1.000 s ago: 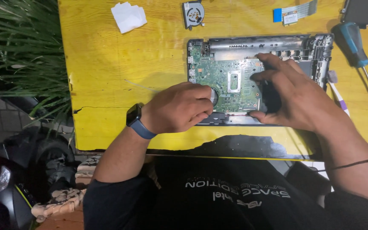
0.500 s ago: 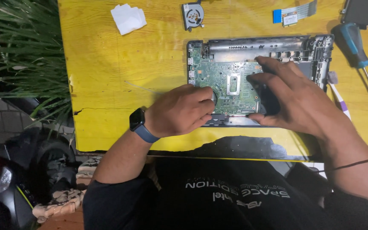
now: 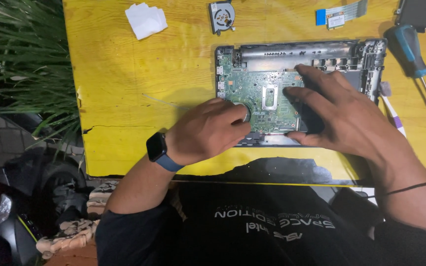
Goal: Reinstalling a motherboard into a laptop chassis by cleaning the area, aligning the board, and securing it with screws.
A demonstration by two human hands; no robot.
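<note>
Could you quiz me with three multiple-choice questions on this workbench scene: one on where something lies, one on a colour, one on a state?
1. Where does the small cooling fan lie?
A. on the table beyond the laptop base
B. inside the laptop base
C. in the left hand

2. What colour is the table?
A. white
B. yellow
C. red

3. In what state is the laptop base?
A. closed with its cover on
B. folded in a bag
C. open, its green circuit board bare

Answers: 1 A, the fan sits alone near the far edge. 2 B, the painted top is yellow. 3 C, the board shows, with the left hand and right hand resting on it.
</note>
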